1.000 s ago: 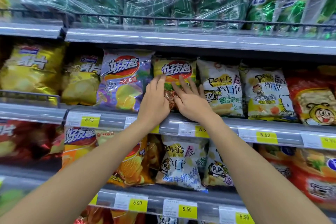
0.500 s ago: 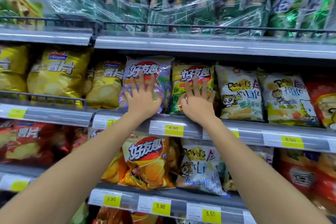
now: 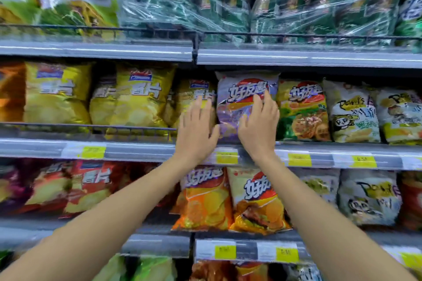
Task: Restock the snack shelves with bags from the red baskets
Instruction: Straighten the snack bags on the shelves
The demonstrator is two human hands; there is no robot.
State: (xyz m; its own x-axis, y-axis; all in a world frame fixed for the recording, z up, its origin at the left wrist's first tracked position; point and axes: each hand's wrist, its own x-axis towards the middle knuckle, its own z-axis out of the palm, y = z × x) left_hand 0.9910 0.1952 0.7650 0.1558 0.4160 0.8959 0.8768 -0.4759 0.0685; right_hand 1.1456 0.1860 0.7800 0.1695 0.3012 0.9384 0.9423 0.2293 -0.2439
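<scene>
A purple chip bag (image 3: pixel 242 91) stands upright on the middle shelf (image 3: pixel 141 149). My right hand (image 3: pixel 259 125) lies flat on its front with fingers spread. My left hand (image 3: pixel 196 130) presses with straight fingers on the yellow chip bag (image 3: pixel 194 93) just left of it, thumb touching the purple bag's left edge. A green-and-yellow chip bag (image 3: pixel 301 109) stands directly to the right of the purple one. No red basket is in view.
Yellow chip bags (image 3: pixel 134 98) fill the middle shelf to the left, white cartoon bags (image 3: pixel 351 112) to the right. Plastic-wrapped green packs (image 3: pixel 274 0) sit on the top shelf. Orange bags (image 3: pixel 205 201) and red bags (image 3: pixel 86 185) stand below, behind yellow price tags (image 3: pixel 299 159).
Both hands have shifted left along the middle shelf: the right hand from the green-and-yellow bag onto the purple bag, the left from the purple bag to the yellow bag beside it. The view swung left.
</scene>
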